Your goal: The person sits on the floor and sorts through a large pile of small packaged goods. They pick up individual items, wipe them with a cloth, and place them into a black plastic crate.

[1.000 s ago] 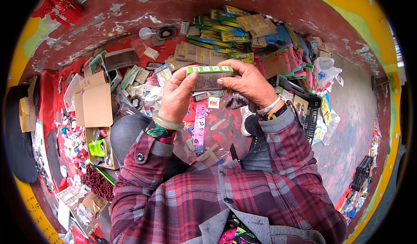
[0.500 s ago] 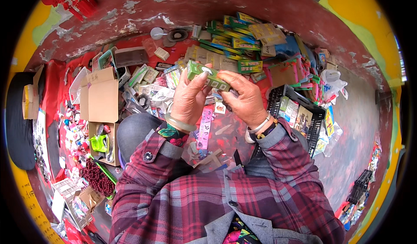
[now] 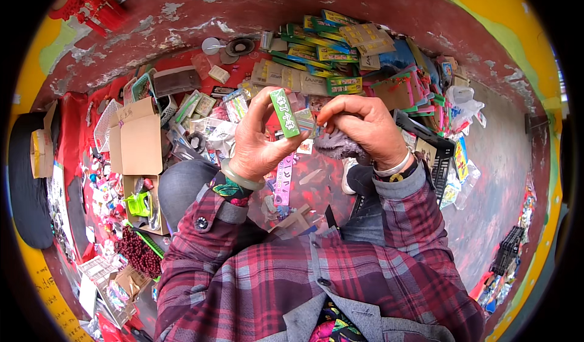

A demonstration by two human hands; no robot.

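My left hand grips a small green box by its ends, between thumb and fingers, with a narrow printed side facing up. Close to its right, my right hand is closed on a crumpled grey-purple cloth, which hangs below the fingers. The fingertips of the right hand are pinched together near the box without plainly touching it. Below the hands, a pink printed strip lies on the red-patterned floor covering.
Stacked green-yellow packets lie by the wall. A black plastic crate stands right, partly behind my forearm. An open cardboard box sits left, near dark red beads and scattered small goods. A white plastic bag lies far right.
The green box has turned and now stays in my left hand alone. My right hand has moved off it to the right and now holds the cloth. The view has shifted slightly.
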